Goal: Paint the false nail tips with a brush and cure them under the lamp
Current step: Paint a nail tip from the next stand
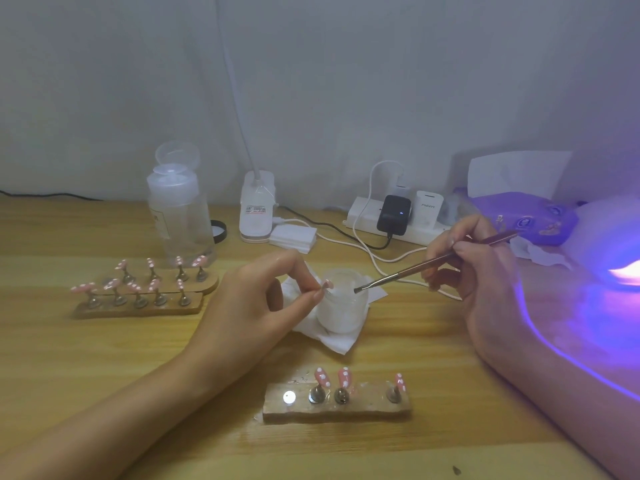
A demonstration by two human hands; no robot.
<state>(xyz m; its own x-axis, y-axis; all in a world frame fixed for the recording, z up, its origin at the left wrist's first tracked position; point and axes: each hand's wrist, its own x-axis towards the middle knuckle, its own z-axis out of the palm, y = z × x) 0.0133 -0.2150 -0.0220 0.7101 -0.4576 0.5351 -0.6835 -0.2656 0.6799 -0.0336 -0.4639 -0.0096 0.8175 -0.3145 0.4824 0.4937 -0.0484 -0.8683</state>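
Nearest, a wooden stand (337,408) on the table (104,341) keeps three pink dotted nail tips (345,377) upright on pegs; one seat is bare. Beyond it, the left hand (256,306) pinches a single nail tip (327,283) above the open jar (343,306), probably to steady it for coating. The right hand (481,271) grips the brush (433,261), bristles at the jar's mouth, likely loading gel. Farther left stand two filled stands (138,292); the lit lamp (616,258) waits at right.

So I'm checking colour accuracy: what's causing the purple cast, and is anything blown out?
Head view: the lit curing lamp at right tints the right hand and table violet; its opening glares pink-white; the left side is dim, neutral.
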